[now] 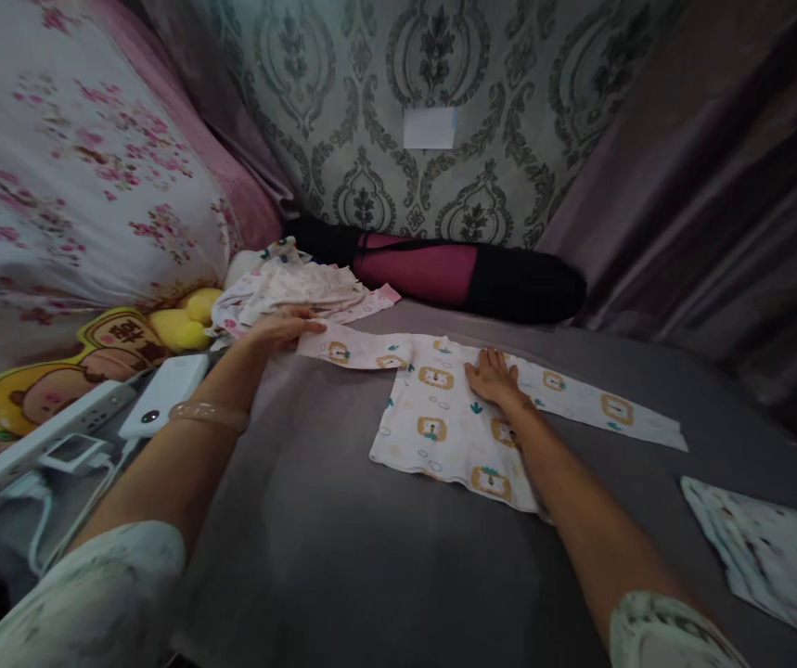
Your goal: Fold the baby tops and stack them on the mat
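A small white long-sleeved shirt (432, 404) with a lion print lies spread on a grey bed sheet (314, 520), both sleeves stretched out sideways. My left hand (288, 328) pinches the end of its left-side sleeve between thumb and fingers. Flat on the upper part of the shirt, near the base of the other sleeve, rests my right hand (494, 376), its fingers spread. Just behind my left hand is a heap of light printed clothes (293, 288).
Left are a power strip (36, 455) with plugs and cables, a white power bank (165, 394) and yellow plush toys (84, 371). A black and dark-pink roll (418, 269) lies along the patterned wall (370, 121). A folded cloth (774, 547) sits at right.
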A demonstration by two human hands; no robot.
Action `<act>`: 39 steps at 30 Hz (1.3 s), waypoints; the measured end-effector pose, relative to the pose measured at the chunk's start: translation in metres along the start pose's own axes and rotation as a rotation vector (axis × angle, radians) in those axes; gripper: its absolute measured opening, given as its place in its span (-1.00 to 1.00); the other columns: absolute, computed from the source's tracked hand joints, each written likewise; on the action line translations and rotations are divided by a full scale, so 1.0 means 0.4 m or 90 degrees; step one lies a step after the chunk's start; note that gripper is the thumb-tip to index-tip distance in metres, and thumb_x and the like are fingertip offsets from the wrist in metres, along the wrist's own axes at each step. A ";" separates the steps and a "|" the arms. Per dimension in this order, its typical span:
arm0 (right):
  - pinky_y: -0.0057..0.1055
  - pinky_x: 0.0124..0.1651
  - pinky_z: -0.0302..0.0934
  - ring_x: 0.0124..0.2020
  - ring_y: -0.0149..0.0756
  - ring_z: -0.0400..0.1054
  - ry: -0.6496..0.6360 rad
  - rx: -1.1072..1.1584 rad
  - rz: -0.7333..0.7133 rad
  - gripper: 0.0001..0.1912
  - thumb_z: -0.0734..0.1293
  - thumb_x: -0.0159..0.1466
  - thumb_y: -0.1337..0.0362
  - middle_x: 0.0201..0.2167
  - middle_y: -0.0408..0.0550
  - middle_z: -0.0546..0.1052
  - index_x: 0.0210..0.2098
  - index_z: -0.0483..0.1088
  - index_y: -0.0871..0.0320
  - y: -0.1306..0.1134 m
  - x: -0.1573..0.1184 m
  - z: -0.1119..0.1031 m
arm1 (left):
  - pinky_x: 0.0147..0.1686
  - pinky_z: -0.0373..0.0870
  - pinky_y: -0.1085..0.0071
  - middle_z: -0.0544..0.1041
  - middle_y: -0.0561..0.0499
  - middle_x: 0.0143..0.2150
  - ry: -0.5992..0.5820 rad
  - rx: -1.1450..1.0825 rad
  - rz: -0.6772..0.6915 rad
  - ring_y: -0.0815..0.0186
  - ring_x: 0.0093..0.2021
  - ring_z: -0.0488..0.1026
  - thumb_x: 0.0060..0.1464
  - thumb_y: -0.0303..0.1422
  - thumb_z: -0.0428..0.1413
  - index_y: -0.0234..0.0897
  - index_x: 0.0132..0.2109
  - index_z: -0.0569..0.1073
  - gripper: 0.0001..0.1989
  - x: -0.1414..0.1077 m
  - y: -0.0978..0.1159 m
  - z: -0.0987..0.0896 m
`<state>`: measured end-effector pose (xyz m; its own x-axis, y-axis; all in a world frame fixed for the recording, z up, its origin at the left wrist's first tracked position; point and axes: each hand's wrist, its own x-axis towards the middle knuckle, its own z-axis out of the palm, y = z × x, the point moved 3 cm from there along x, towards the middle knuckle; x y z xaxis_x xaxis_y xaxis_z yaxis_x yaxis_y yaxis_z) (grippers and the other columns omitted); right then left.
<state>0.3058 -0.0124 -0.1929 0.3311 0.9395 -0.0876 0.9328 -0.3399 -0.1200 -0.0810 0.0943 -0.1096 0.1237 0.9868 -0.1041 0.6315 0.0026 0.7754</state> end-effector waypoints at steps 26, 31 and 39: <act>0.05 0.34 -0.43 0.39 0.03 -0.26 0.038 0.064 -0.184 -0.33 -0.06 0.39 -0.07 0.40 0.11 -0.03 0.37 -0.03 0.14 -0.321 0.024 0.047 | -0.13 0.35 0.11 0.34 -0.42 0.09 0.158 0.614 0.148 -0.09 0.02 0.40 0.23 -0.50 -0.28 -0.38 0.12 0.31 -0.58 0.125 -0.033 0.098; 0.05 0.33 -0.44 0.39 0.02 -0.25 0.047 0.084 -0.172 -0.33 -0.04 0.38 -0.07 0.39 0.11 -0.03 0.37 -0.01 0.13 -0.323 0.025 0.056 | 0.01 0.22 0.04 0.35 -0.43 0.10 0.263 0.595 0.163 -0.12 0.12 0.30 0.21 -0.50 -0.21 -0.39 0.12 0.34 -0.59 0.105 0.004 0.130; -0.14 0.37 -0.38 0.41 -0.18 -0.26 0.026 0.176 -0.214 -0.39 -0.08 0.43 0.11 0.40 0.09 -0.04 0.37 -0.04 0.28 -0.280 0.007 0.016 | 0.04 0.22 0.14 0.49 -0.19 0.04 0.077 0.450 0.360 0.09 0.07 0.39 0.20 -0.48 -0.11 -0.28 0.16 0.31 -0.61 -0.029 0.168 0.398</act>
<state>0.2014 0.0280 -0.1859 0.0254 0.9989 0.0397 0.9182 -0.0076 -0.3961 0.0819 0.0573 -0.1556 0.5013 0.8215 0.2716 0.8279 -0.5467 0.1255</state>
